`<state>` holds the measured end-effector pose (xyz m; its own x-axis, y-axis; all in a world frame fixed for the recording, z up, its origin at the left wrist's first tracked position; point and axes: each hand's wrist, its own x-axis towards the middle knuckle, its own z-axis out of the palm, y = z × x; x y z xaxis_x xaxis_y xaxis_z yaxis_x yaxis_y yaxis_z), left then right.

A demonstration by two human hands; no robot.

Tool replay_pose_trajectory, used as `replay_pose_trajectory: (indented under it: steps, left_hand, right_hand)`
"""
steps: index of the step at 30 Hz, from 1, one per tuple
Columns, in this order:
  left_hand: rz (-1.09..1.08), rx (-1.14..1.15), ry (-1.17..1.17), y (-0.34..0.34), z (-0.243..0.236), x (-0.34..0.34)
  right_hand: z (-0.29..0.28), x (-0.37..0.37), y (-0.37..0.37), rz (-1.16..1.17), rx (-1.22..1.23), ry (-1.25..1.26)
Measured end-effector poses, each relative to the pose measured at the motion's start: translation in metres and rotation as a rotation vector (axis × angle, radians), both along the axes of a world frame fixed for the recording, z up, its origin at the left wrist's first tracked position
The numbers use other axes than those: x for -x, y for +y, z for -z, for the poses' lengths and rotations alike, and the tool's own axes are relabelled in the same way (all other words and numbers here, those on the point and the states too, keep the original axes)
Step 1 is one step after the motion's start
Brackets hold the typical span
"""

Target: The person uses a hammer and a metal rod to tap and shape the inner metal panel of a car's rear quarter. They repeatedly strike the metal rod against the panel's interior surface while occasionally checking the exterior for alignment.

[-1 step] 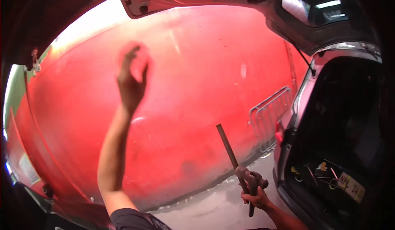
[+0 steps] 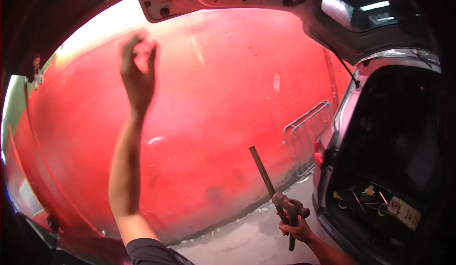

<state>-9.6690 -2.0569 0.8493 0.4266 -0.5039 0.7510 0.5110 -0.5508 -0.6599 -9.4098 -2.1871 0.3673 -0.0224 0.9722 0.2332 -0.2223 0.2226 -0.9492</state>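
My left hand [image 2: 137,80] is raised in front of the red wall, its fingers curved apart with nothing between them; the fingertips blur a little. Low on the right, my right hand [image 2: 299,231] is closed around two things at once. One is a claw hammer [image 2: 290,206], its dark head just above my fist and its handle end poking out below. The other is a long brown rod [image 2: 262,169], which tilts up to the left past the hammer head. My fingers partly hide where the two cross.
A car's raised tailgate [image 2: 190,1] hangs overhead, held by a thin strut [image 2: 346,69]. At the right, its dark open boot [image 2: 384,122] holds a licence plate [image 2: 403,213] and small tools. A grey metal barrier [image 2: 308,132] leans by the red wall [image 2: 213,89], above the concrete floor [image 2: 228,246].
My left hand has shifted up and to the left. The surroundings slide slightly left in view. My right hand keeps the same hold on the hammer and rod.
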Motion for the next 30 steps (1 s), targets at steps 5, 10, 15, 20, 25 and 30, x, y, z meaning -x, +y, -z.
replay_pose_trajectory:
  steps: [5,10,15,20,25,30]
  left_hand:
    - [0.532,0.428,-0.256,-0.03,-0.155,-0.034]
    - [0.664,0.511,-0.366,0.001,-0.197,-0.047]
    - [0.58,0.376,-0.283,0.021,-0.203,-0.037]
    - [0.676,0.531,-0.458,0.015,-0.167,-0.041]
    - [0.771,0.637,-0.5,-0.027,-0.075,-0.043]
    - [0.785,0.5,-0.515,-0.031,0.04,-0.032]
  right_hand:
    - [0.038,-0.008,-0.049,0.211,0.073,-0.055]
    - [0.071,-0.014,-0.106,0.331,0.22,-0.196]
    - [0.108,-0.026,-0.148,0.308,0.371,-0.262]
    - [0.141,-0.032,-0.169,0.33,0.541,-0.473]
    - [0.174,-0.013,-0.17,0.327,0.781,-0.716]
    - [0.213,-0.001,-0.152,0.332,0.842,-0.881]
